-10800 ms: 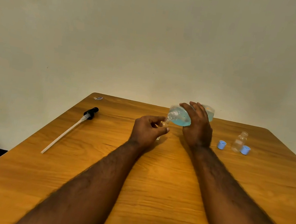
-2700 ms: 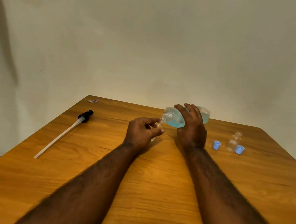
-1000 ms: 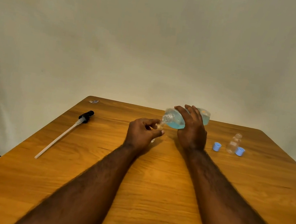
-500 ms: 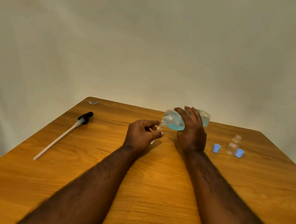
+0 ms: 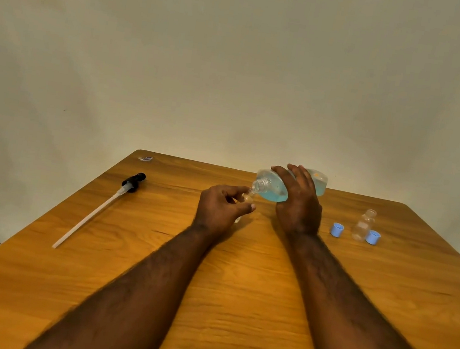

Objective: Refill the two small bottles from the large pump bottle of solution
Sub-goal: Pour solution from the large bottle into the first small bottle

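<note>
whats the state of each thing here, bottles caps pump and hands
large bottle, uncapped, tipped sideways, part full of blue liquid
held small bottle, uncapped, mouth at large bottle's neck
far small bottle, uncapped, upright, looks empty
first cap, off
second cap, off
pump, removed, lying flat
left hand, pinching held small bottle
right hand, gripping large bottle

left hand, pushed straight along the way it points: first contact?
Likely the neck of the large bottle, tilted in the right hand just beyond the small bottle the left hand pinches. Depth from one view is uncertain.
</note>
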